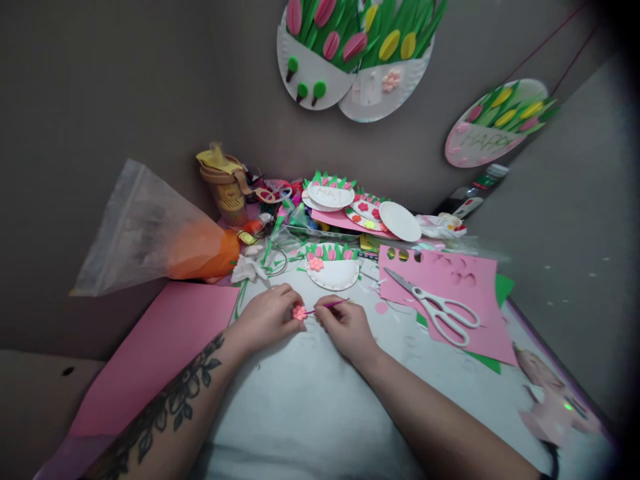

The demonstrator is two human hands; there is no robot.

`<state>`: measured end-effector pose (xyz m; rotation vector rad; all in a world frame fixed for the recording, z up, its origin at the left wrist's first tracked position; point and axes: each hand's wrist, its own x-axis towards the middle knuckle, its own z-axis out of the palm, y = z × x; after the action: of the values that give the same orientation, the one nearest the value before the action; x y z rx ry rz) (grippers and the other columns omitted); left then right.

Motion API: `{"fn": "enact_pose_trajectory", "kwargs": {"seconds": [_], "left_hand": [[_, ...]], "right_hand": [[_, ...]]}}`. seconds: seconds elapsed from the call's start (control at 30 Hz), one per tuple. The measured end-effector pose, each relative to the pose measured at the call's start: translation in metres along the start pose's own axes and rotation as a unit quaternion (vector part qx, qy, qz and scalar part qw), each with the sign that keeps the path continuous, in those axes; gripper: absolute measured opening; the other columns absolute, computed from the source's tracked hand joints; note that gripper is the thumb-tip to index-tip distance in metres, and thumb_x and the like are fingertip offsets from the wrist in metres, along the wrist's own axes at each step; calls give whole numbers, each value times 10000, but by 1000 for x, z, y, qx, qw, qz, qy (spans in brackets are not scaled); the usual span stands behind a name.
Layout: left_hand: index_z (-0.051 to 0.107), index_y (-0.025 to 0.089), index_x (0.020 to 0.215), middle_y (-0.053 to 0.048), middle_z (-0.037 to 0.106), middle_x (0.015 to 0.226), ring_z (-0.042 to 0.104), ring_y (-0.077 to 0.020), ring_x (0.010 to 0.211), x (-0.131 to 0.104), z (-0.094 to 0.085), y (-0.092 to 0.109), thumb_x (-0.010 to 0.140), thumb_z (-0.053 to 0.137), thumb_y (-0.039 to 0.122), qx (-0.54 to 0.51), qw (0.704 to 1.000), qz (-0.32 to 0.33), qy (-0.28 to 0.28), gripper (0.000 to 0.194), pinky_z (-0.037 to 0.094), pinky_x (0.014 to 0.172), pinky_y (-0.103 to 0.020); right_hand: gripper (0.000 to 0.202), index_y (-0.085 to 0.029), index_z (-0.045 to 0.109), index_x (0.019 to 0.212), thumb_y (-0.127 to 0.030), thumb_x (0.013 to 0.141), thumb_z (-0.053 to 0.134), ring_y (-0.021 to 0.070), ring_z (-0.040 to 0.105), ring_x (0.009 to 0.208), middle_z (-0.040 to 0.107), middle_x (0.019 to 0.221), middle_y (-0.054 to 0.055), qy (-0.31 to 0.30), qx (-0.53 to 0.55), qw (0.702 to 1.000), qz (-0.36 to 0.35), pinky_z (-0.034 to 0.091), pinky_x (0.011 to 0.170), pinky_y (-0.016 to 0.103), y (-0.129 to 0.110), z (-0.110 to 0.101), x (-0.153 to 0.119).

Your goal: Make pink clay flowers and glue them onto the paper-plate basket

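Observation:
Between the fingers of my left hand (273, 313) sits a small coral-pink flower (299, 313), its petals facing up. My right hand (346, 325) pinches a thin purple stick-like tool (331, 305), whose tip points left and reaches the flower. I cannot make out exactly what kind of tool it is. Just beyond my hands lies a small white paper plate (334, 275) with green paper grass, pink tulips and another coral flower on its left side. Both hands are close together above the white table cover (310, 400).
White-handled scissors (440, 312) rest on pink paper (480, 287) with cut holes, at the right. An orange item fills part of a clear bag (145, 233) at the left. Decorated plates (333, 195), a cup (227, 190) and clutter line the back. More plate crafts (370, 93) hang on the wall.

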<state>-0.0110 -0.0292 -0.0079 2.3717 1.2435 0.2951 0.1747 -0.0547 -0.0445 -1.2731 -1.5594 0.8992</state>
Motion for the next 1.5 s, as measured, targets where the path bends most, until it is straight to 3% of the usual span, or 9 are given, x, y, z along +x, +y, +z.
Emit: {"fn": "enact_pose_trajectory", "kwargs": {"seconds": [0.3, 0.5, 0.63, 0.7, 0.8, 1.03, 1.5], "left_hand": [[598, 189, 958, -45, 593, 965, 554, -213, 931, 0, 1, -1, 791, 641, 406, 2, 1000, 1, 3, 278, 423, 758, -307], [606, 188, 985, -60, 605, 990, 559, -213, 934, -1, -2, -3, 836, 569, 385, -5, 1000, 18, 10, 249, 437, 771, -317], [511, 211, 1251, -85, 583, 1208, 509, -223, 1127, -5, -8, -9, 882, 493, 310, -32, 997, 65, 17, 382, 405, 939, -356], [418, 213, 1349, -94, 532, 1309, 462, -234, 1206, -6, -9, -11, 866, 525, 322, -37, 997, 69, 17, 506, 373, 999, -377], [423, 201, 1341, -101, 532, 1307, 462, -259, 1204, -6, -7, -13, 814, 600, 363, -28, 998, 59, -1, 580, 376, 999, -396], [459, 171, 1291, -107, 575, 1217, 497, -261, 1152, -2, -1, -13, 814, 595, 372, -22, 998, 56, -10, 534, 399, 967, -392], [478, 174, 1256, -103, 592, 1187, 523, -250, 1110, 0, 0, -11, 827, 570, 333, -28, 998, 55, -7, 467, 418, 938, -386]], "right_hand": [[184, -192, 631, 609, -176, 779, 563, 140, 609, 633, 677, 688, 7, -5, 5, 1000, -11, 435, 588, 229, -2, 0, 1], [181, -178, 631, 784, -329, 852, 555, 127, 576, 560, 658, 709, 26, 54, 53, 997, 4, 449, 505, 225, 4, -2, -3], [196, -183, 624, 789, -355, 857, 560, 131, 584, 585, 652, 717, 30, 72, 64, 995, -1, 459, 512, 226, 7, -4, -4], [184, -185, 628, 777, -341, 853, 565, 135, 589, 602, 649, 712, 27, 68, 58, 996, -6, 465, 531, 229, 5, -4, -3], [150, -189, 635, 756, -298, 839, 572, 141, 594, 622, 651, 713, 25, 54, 46, 997, -16, 470, 562, 238, 1, -4, -3], [154, -206, 652, 765, -218, 853, 526, 151, 631, 691, 690, 758, 15, -1, -44, 995, -90, 484, 676, 259, -7, 0, -3], [184, -215, 656, 710, -203, 833, 520, 156, 631, 680, 693, 752, 5, -20, -40, 997, -57, 480, 675, 266, -3, 3, -1]]}}
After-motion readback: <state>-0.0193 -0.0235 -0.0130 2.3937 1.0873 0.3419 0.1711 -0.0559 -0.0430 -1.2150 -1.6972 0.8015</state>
